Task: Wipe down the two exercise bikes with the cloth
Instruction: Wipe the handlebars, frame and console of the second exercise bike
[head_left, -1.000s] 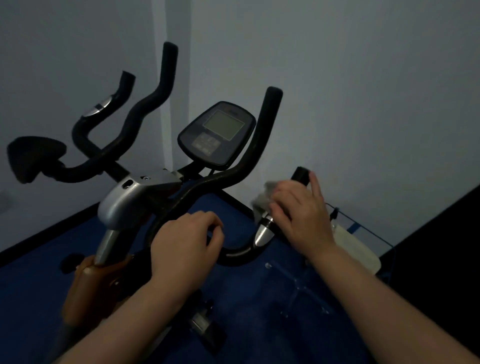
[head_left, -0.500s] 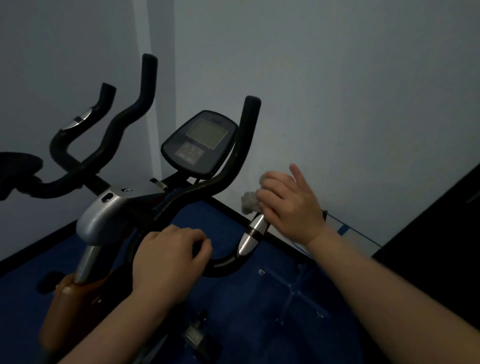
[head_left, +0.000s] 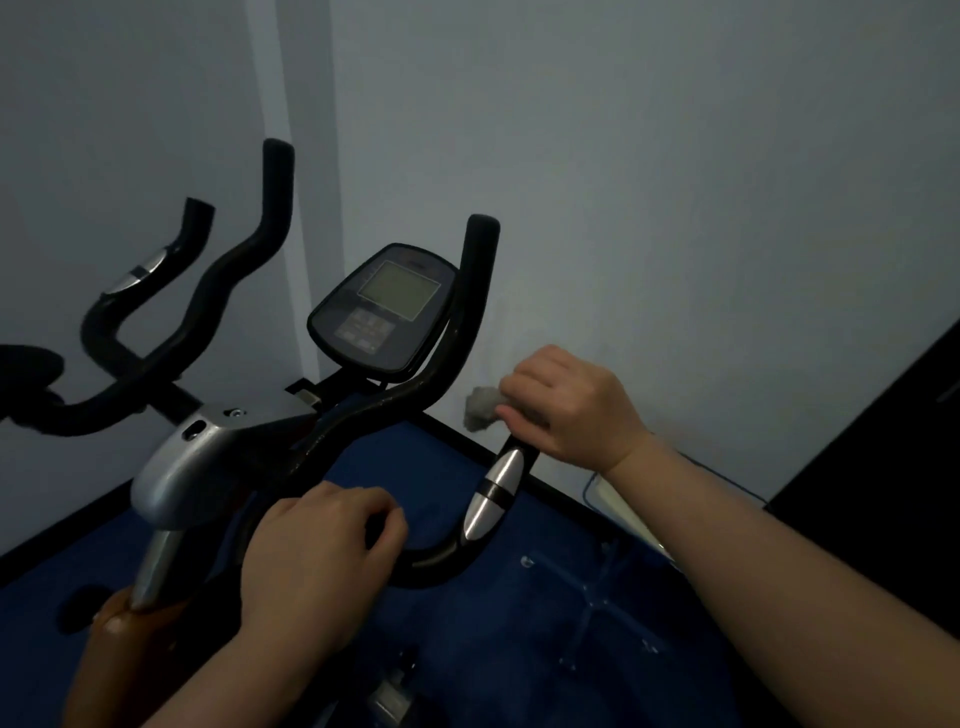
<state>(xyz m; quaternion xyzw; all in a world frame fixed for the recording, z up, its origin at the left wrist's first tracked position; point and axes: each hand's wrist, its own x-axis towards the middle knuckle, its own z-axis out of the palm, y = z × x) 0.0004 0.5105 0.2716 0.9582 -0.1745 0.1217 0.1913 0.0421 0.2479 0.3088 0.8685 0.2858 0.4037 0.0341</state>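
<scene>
Grey cloth (head_left: 480, 408) pokes out from between the curled fingers (head_left: 524, 387) of the right hand (head_left: 569, 410), which grasps the rag bunched around the upper end of the near handlebar's right grip (head_left: 496, 491). A second ago that hand sat lower, covering the silver pulse sensor; it has since slid up toward the tip, so the sensor (head_left: 493, 488) is now bare. My read is that this grip is nearly wiped and the stroke is finishing at its end.

Clenched just as firmly, the left hand (head_left: 322, 561) wraps the low curve of the same handlebar and has stayed there, steadying the bike (head_left: 208, 457).

Farther out, the console (head_left: 384, 306) with its pale screen stands between the two upright black horns, and the silver housing sits below it. Left of that, a second set of handlebars (head_left: 150, 280) belongs to the other bike, which looks untouched, so much of the job remains.

No containers show in the view; blue flooring (head_left: 519, 649) lies underneath and a white object (head_left: 631, 512) rests against the wall.
</scene>
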